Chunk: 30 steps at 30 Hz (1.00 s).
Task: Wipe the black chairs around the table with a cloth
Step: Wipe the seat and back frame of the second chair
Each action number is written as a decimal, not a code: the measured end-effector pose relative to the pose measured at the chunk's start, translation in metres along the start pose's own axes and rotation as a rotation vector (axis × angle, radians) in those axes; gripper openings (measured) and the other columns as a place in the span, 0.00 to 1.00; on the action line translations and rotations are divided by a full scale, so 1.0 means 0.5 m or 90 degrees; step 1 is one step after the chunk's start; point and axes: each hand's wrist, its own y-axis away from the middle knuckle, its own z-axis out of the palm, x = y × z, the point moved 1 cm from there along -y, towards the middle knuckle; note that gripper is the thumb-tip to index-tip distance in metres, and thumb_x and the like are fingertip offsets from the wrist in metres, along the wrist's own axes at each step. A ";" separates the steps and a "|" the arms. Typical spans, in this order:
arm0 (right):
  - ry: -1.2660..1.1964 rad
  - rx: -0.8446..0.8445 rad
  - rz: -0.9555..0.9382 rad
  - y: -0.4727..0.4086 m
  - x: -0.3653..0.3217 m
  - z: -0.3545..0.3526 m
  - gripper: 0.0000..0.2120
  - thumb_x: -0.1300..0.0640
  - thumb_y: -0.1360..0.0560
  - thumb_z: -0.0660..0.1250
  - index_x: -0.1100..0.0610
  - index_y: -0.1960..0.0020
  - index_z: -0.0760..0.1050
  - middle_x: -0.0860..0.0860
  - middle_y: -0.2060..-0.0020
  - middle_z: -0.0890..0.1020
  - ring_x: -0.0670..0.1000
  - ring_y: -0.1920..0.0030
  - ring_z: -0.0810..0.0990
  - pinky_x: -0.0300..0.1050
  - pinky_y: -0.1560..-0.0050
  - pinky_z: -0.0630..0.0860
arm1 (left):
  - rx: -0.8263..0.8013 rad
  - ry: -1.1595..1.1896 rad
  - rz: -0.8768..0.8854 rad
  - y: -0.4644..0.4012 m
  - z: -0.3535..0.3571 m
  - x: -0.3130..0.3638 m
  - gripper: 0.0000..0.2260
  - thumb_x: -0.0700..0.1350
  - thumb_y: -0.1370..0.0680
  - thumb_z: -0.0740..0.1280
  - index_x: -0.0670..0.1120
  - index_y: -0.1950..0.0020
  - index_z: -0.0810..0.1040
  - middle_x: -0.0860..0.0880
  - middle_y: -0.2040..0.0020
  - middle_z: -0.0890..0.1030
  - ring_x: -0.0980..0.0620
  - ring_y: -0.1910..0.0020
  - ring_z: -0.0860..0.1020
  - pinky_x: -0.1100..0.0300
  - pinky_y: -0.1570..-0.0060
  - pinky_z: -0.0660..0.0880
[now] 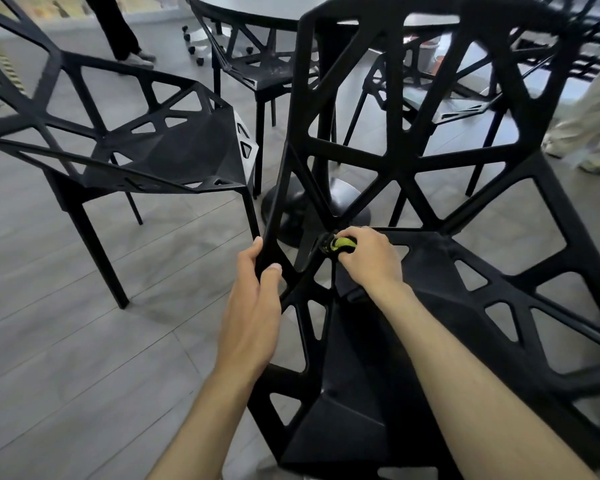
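Both hands on nearest chair (413,174): left hand (253,306) gripping frame, right hand (368,261) clutching cloth (342,244).

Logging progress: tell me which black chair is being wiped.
The nearest chair: left hand grips its frame, right hand presses the green cloth onto it.

Left hand (253,303) grips chair (413,168); right hand (371,261) clutches cloth (342,244).

We see open floor (66,341) left of the near chair (430,168). A second chair (146,147) stands close on the left. The table pedestal (312,206) blocks passage just behind the backrest lattice.
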 end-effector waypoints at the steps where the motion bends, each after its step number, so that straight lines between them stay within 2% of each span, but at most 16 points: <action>1: 0.007 -0.015 -0.002 0.016 -0.001 -0.005 0.14 0.56 0.25 0.72 0.44 0.42 0.82 0.45 0.47 0.81 0.52 0.45 0.80 0.47 0.53 0.75 | 0.001 -0.002 0.000 0.000 0.001 0.001 0.17 0.58 0.15 0.54 0.67 0.25 0.62 0.68 0.25 0.68 0.60 0.25 0.66 0.48 0.31 0.65; 2: 0.010 -0.033 -0.003 0.037 -0.001 -0.010 0.14 0.56 0.25 0.72 0.43 0.42 0.82 0.45 0.49 0.80 0.52 0.45 0.79 0.47 0.53 0.74 | 0.000 -0.005 0.002 0.000 0.002 0.003 0.18 0.59 0.16 0.54 0.66 0.25 0.62 0.69 0.27 0.69 0.59 0.26 0.67 0.48 0.32 0.65; 4: 0.000 -0.060 -0.005 0.088 0.005 -0.019 0.14 0.56 0.26 0.72 0.42 0.43 0.82 0.44 0.53 0.77 0.52 0.47 0.79 0.49 0.53 0.76 | 0.001 -0.013 0.004 0.002 0.001 0.007 0.20 0.61 0.19 0.53 0.66 0.25 0.62 0.75 0.38 0.73 0.57 0.28 0.69 0.46 0.32 0.66; 6: -0.014 -0.058 -0.013 0.142 0.018 -0.020 0.15 0.57 0.27 0.71 0.41 0.44 0.81 0.43 0.53 0.77 0.51 0.48 0.78 0.50 0.52 0.78 | -0.004 -0.025 0.005 0.005 0.000 0.009 0.20 0.60 0.18 0.54 0.65 0.25 0.62 0.79 0.46 0.73 0.55 0.29 0.69 0.43 0.30 0.66; 7: -0.019 -0.047 -0.023 0.165 0.024 -0.018 0.16 0.57 0.26 0.70 0.40 0.43 0.80 0.42 0.51 0.77 0.51 0.47 0.78 0.50 0.52 0.78 | -0.005 -0.028 0.007 0.006 -0.001 0.009 0.20 0.60 0.18 0.53 0.66 0.25 0.62 0.79 0.44 0.73 0.54 0.28 0.68 0.42 0.29 0.66; 11: 0.001 0.034 -0.063 0.172 0.034 0.003 0.19 0.59 0.25 0.68 0.39 0.39 0.74 0.41 0.45 0.76 0.51 0.44 0.76 0.50 0.54 0.78 | 0.003 -0.049 0.008 0.008 -0.002 0.004 0.25 0.63 0.22 0.52 0.67 0.24 0.60 0.67 0.24 0.68 0.50 0.20 0.62 0.38 0.25 0.63; 14: 0.037 0.096 -0.043 0.096 0.036 0.019 0.19 0.60 0.23 0.67 0.43 0.36 0.74 0.47 0.43 0.76 0.55 0.45 0.75 0.50 0.56 0.77 | 0.006 -0.053 0.017 0.003 -0.001 -0.007 0.25 0.62 0.20 0.53 0.66 0.22 0.59 0.66 0.21 0.64 0.51 0.18 0.58 0.38 0.22 0.60; 18: 0.035 0.154 0.054 0.013 0.032 0.042 0.18 0.58 0.21 0.66 0.47 0.33 0.73 0.51 0.39 0.75 0.57 0.45 0.74 0.56 0.53 0.79 | 0.010 -0.051 0.045 -0.002 0.002 -0.011 0.25 0.60 0.17 0.55 0.62 0.19 0.60 0.65 0.20 0.63 0.58 0.19 0.57 0.42 0.21 0.59; 21: 0.034 0.158 0.050 0.025 0.029 0.049 0.19 0.58 0.21 0.66 0.46 0.32 0.73 0.51 0.38 0.75 0.57 0.44 0.74 0.56 0.52 0.79 | 0.011 -0.075 0.056 -0.004 0.011 -0.006 0.25 0.58 0.15 0.55 0.59 0.17 0.57 0.62 0.18 0.59 0.54 0.17 0.52 0.42 0.18 0.53; 25: 0.046 0.095 -0.010 0.124 0.048 0.020 0.19 0.59 0.23 0.69 0.46 0.34 0.75 0.50 0.38 0.75 0.57 0.41 0.74 0.54 0.52 0.80 | 0.009 -0.128 0.050 -0.002 0.019 0.005 0.27 0.53 0.14 0.54 0.56 0.15 0.52 0.58 0.16 0.55 0.47 0.16 0.45 0.41 0.18 0.50; 27: 0.054 0.067 -0.027 0.198 0.054 -0.001 0.19 0.58 0.24 0.70 0.44 0.36 0.76 0.48 0.40 0.76 0.55 0.42 0.74 0.49 0.54 0.78 | 0.004 -0.140 0.049 0.001 0.019 0.011 0.27 0.50 0.15 0.53 0.54 0.16 0.54 0.54 0.16 0.57 0.45 0.16 0.47 0.41 0.18 0.49; 30: 0.066 0.030 -0.065 0.313 0.049 -0.032 0.17 0.56 0.24 0.69 0.42 0.38 0.76 0.45 0.43 0.76 0.52 0.46 0.74 0.44 0.57 0.73 | 0.009 -0.161 0.082 0.006 0.021 0.013 0.23 0.47 0.20 0.52 0.48 0.25 0.65 0.44 0.26 0.70 0.40 0.24 0.64 0.34 0.22 0.57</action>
